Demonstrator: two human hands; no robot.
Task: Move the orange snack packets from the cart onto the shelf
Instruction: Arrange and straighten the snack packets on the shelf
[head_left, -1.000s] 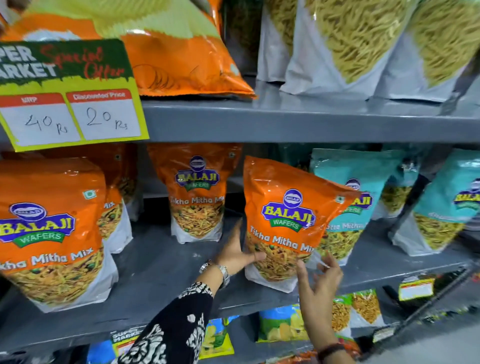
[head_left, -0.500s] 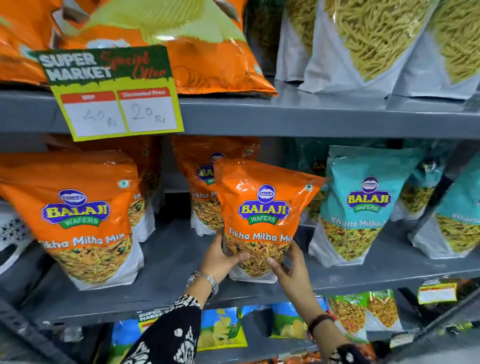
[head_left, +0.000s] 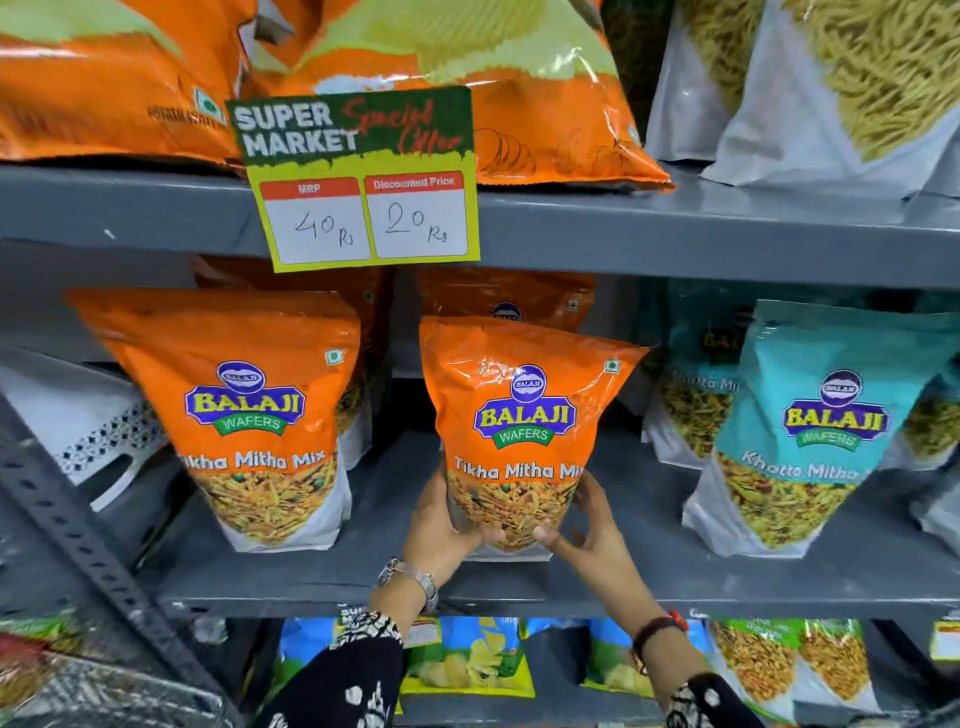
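I have the orange packet (head_left: 524, 415) standing on the grey shelf (head_left: 675, 566), my left hand (head_left: 441, 530) cupping its lower left corner and my right hand (head_left: 587, 525) its lower right, thumbs pressed on the front, so the thing to do is square its base flat and face the label forward before I let go. To the left of it stands another orange packet (head_left: 244, 415), with more behind, to the right a teal packet (head_left: 810, 431), and overhead the price tag (head_left: 363, 182); nothing blocks the spot, though whether the base sits fully down I can't quite tell behind my fingers.
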